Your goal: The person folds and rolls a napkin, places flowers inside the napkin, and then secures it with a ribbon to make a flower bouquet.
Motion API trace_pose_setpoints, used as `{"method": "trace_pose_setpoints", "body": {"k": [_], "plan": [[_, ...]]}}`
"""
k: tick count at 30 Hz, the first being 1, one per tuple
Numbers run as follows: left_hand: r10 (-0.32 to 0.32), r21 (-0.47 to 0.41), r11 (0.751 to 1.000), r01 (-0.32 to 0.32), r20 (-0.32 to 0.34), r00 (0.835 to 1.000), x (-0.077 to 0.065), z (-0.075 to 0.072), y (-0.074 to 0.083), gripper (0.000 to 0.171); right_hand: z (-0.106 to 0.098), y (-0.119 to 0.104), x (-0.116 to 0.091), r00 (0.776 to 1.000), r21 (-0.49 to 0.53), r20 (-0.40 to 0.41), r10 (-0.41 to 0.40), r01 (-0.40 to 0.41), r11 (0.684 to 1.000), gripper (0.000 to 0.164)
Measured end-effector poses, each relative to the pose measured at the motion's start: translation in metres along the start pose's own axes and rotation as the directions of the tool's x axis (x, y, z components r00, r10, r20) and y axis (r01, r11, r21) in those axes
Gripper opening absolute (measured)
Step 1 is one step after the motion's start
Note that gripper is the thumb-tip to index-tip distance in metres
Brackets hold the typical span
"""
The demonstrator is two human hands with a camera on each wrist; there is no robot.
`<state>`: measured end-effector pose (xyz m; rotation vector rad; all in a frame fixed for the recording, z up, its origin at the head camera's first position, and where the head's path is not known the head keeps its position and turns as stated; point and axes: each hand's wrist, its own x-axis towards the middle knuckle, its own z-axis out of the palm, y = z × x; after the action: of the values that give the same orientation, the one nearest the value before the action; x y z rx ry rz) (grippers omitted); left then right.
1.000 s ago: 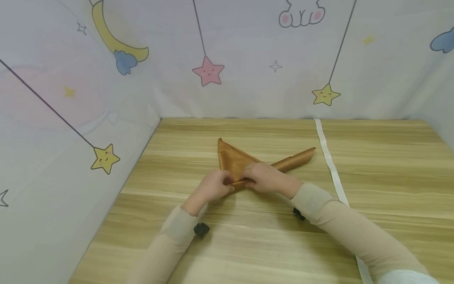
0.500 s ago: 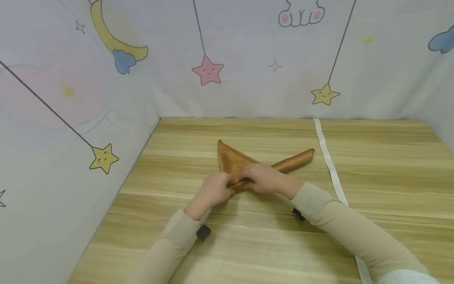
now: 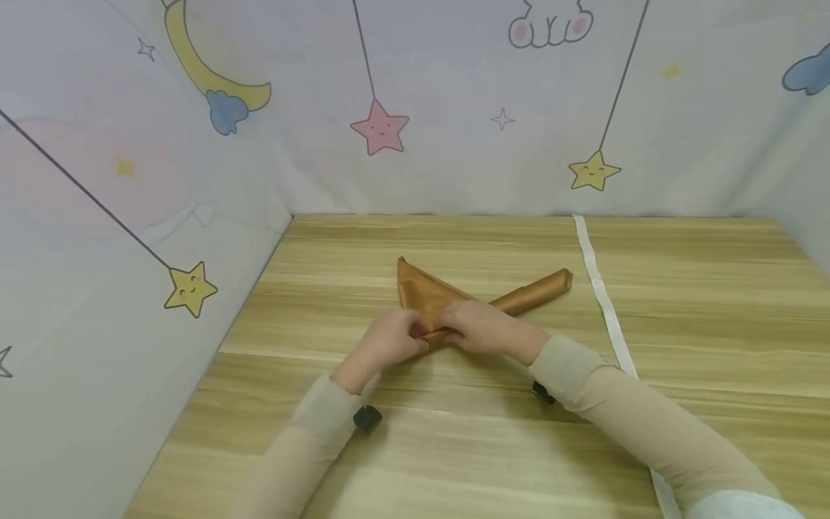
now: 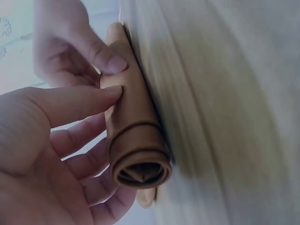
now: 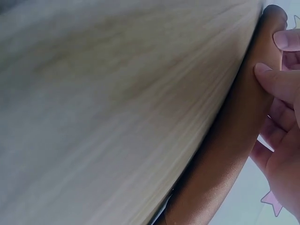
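Observation:
A brown satin cloth [image 3: 424, 292] lies on the table, its near edge rolled into a tube. The unrolled part makes a triangle pointing to the far left, while the rolled tail [image 3: 534, 292] sticks out to the right. At the left end of the roll, my left hand [image 3: 391, 337] pinches it with the thumb on the near side. Close beside it my right hand [image 3: 483, 328] grips the same roll, thumb [image 5: 272, 77] against the fabric. Seen in the left wrist view, the roll [image 4: 133, 105] has an open, spiralled end, and the fingers are behind it.
Wood-grain table [image 3: 447, 447] spreads around the cloth. A white strip [image 3: 606, 310] runs front to back, right of the tail. Pale printed fabric walls [image 3: 454, 180] stand at the back and sides. A black wrist camera [image 3: 367, 419] sits on the left sleeve.
The left hand moves slightly right and near, then back. The rolled tail's right end shifts a little left. Both hands keep hold of the cloth throughout.

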<state>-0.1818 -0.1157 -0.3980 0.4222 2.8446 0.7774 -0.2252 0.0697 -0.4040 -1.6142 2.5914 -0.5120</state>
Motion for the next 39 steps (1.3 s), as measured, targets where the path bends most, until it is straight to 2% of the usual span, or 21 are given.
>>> {"method": "trace_pose_setpoints", "body": {"k": [5,9,12,16,19,23,28,31,34,37,39], "plan": [[0.09,0.123,0.989,-0.082,-0.063,0.994,-0.005,0.002,0.006,0.013,0.0,0.002,0.002,0.999,0.071,0.027,0.045,-0.047,0.996,0.007],[0.129,0.162,0.98,-0.116,-0.075,0.989,-0.006,0.003,0.006,0.016,0.002,0.0,0.003,0.999,0.06,0.017,0.039,-0.04,0.997,0.007],[0.104,0.119,0.988,-0.097,-0.049,0.993,-0.005,0.003,0.004,0.016,0.002,-0.002,0.002,1.0,0.001,-0.012,0.01,-0.01,1.0,0.012],[0.039,0.03,0.999,-0.039,0.002,0.999,-0.002,0.0,0.001,0.013,0.001,-0.006,0.001,0.997,-0.069,-0.054,-0.055,0.051,0.996,0.018],[0.02,-0.005,1.0,-0.019,0.026,0.999,0.0,-0.001,-0.001,0.012,0.001,-0.007,0.001,0.994,-0.074,-0.071,-0.081,0.076,0.994,0.016],[0.006,-0.005,1.0,-0.006,0.008,1.0,-0.001,-0.001,0.001,0.005,0.002,-0.007,0.002,0.996,-0.036,-0.064,-0.064,0.062,0.997,0.013],[0.045,0.07,0.997,-0.043,-0.037,0.998,-0.004,0.002,0.007,0.016,0.004,-0.004,0.003,0.999,0.017,-0.017,0.027,-0.027,0.999,0.014],[0.09,0.167,0.983,-0.081,-0.05,0.995,-0.006,0.004,0.011,0.018,0.005,-0.002,0.003,0.998,0.054,0.012,0.058,-0.058,0.997,0.014],[0.129,0.241,0.964,-0.112,-0.056,0.99,-0.009,0.004,0.014,0.028,0.005,-0.002,0.003,0.998,0.086,0.022,0.056,-0.058,0.995,0.012],[0.151,0.25,0.959,-0.132,-0.06,0.987,-0.01,0.005,0.014,0.033,0.005,-0.002,0.003,0.999,0.086,0.006,0.039,-0.039,0.996,0.011],[0.15,0.217,0.967,-0.135,-0.052,0.987,-0.009,0.005,0.011,0.031,0.004,-0.004,0.002,1.0,0.065,-0.018,0.015,-0.014,0.998,0.012]]}}
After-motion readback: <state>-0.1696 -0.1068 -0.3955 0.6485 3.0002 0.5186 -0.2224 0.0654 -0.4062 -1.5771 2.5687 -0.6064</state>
